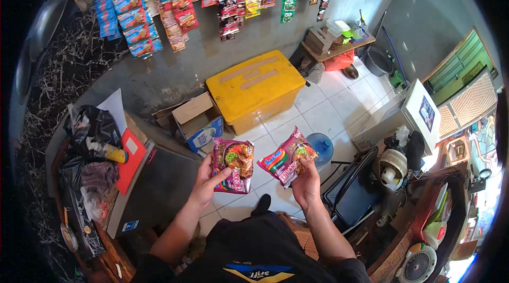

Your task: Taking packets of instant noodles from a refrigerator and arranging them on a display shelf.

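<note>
My left hand [207,183] grips a purple Indomie instant-noodle packet [238,156], its thumb lying across the printed front. A second packet of the same kind [284,159] is pinched in my right hand [307,183], thumb on the front and fingers behind. Both packets are held up in front of my body, a short gap apart, with the right one tilted. The fingers behind each packet are mostly hidden. Beyond the right packet a blue translucent water gallon [323,148] stands on the tiled floor [274,193].
A yellow lidded box [254,88] stands by the wall beside an open cardboard carton [199,124]. To the left is a dark cabinet [159,187] with bags and a red folder [129,159] on top. A black chair [350,199] stands right. Sachet strips [228,8] hang above.
</note>
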Demonstrator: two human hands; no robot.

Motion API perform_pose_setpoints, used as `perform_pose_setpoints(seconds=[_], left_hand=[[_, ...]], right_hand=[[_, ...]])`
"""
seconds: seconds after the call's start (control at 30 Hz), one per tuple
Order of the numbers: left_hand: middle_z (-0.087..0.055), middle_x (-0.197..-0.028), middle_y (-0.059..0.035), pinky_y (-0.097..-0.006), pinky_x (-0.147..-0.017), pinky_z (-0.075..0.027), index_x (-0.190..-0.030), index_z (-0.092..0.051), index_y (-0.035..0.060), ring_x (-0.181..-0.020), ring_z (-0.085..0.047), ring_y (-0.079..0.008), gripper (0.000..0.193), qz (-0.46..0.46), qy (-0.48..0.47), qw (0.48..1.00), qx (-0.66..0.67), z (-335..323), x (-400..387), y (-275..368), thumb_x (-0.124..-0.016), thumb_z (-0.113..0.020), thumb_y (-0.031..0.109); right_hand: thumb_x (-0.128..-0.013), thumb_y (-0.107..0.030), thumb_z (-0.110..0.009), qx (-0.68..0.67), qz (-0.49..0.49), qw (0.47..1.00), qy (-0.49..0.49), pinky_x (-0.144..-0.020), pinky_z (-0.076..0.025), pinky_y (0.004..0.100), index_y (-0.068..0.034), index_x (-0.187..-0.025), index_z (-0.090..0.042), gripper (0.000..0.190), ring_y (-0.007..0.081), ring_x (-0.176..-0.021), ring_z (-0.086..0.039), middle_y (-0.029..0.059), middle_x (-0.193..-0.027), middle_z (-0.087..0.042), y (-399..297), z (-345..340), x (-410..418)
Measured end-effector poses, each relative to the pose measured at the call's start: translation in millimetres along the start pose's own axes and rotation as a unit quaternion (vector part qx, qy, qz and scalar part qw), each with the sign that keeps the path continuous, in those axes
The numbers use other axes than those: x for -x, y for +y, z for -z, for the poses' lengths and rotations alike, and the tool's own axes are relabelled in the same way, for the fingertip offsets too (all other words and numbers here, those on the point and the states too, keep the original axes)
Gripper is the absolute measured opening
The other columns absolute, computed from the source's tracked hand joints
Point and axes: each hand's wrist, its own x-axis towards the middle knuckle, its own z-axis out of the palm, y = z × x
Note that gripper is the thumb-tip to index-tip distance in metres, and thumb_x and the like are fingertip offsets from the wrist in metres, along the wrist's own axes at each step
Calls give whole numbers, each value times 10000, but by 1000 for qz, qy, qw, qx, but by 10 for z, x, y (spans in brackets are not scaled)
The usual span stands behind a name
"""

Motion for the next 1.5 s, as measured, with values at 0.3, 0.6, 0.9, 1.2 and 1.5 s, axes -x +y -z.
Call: perform_pose_setpoints(seconds=[0.3,0.6,0.9,1.2,1.5], left_hand=[[-607,-1232,-80,-310,-975,-464,-1366,-427,19,-1120,-591,-147,545,21,37,999,27,-164,-561,11,-892,-687,81],[-604,-1230,-73,-326,-989,-458,-1351,-434,18,-1130,-586,-153,565,-14,26,999,25,-128,-1542,251,-867,-718,79],[-599,-1216,-70,-321,-971,-477,-1311,-444,16,-1123,-587,-152,531,-16,-73,997,14,-208,-3026,760,-862,-724,66],[-596,-1233,-79,-327,-999,-457,-1323,-448,16,-1128,-591,-161,532,12,-160,987,3,-818,-4175,745,-862,-710,64],[-607,-1213,-72,-319,-977,-471,-1314,-463,19,-1113,-597,-152,527,0,-169,985,-35,-1801,-5120,654,-856,-720,60]], right_hand=[[-899,-206,-586,-14,-17,1000,2,-1026,-452,439,-69,-1309,-508,439,229,-1153,-593,64,-1244,-615,-285,-12,-699],[-903,-207,-578,-2,-1,1000,-16,-1010,-465,443,-71,-1321,-500,446,230,-1143,-605,63,-1254,-620,-540,-495,-1531],[-908,-211,-579,-23,103,994,17,-1001,-462,434,-79,-1292,-508,412,225,-1127,-609,54,-1238,-624,-1044,-927,-2273],[-896,-200,-597,-78,132,985,79,-990,-446,430,-98,-1345,-461,480,219,-1175,-556,40,-1269,-577,-1573,-642,-2905],[-902,-209,-588,-91,166,979,80,-1016,-450,424,-75,-1256,-532,383,219,-1119,-604,48,-1198,-632,-2525,-317,-3767]])
